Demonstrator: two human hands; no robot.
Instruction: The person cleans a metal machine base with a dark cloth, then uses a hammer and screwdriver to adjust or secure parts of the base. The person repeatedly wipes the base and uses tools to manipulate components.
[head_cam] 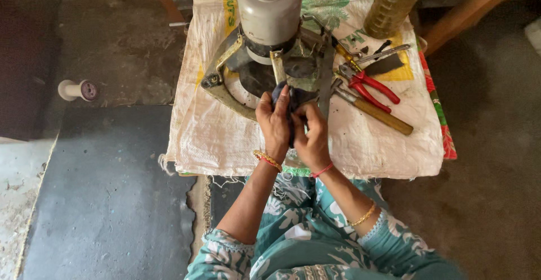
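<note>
Rag (294, 100), dark and floppy, pinched by both hands, left (274, 125) and right (311, 139); soft and light, so bunch it against the motor's (269, 18) metal frame (225, 91).

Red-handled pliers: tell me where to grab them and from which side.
Grip the red-handled pliers by the two red handles, coming from the right with the right hand. The handles splay toward the lower right and lie free on the white sack; the jaws point up-left among other tools.

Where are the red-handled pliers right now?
The red-handled pliers lie on the white woven sack, right of the person's hands, just above the wooden-handled tool.
</note>
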